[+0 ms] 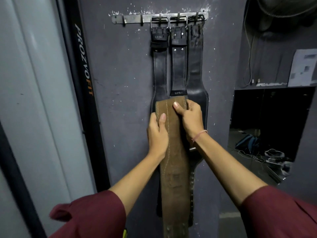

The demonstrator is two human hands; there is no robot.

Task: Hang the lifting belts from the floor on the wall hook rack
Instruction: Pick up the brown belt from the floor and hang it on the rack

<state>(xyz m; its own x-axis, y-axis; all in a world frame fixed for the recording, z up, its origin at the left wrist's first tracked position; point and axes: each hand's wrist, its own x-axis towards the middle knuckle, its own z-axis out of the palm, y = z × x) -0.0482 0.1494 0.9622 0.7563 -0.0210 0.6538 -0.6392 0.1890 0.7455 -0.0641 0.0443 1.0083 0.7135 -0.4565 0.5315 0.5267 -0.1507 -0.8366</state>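
Two maroon sleeves (89, 217) sit nearest us. Ahead of them, our left grip (157, 134) is clamped on the left edge of the brown belt (173, 169), thumb lying across its suede face. Our right grip (190, 121) is clamped on the right edge, nearer the top end. The belt hangs down from both, and its top end overlaps the lower parts of three black belts (178, 71). Farther up the grey wall (120, 83), those hang side by side from the right half of the metal hook rack (133, 18).
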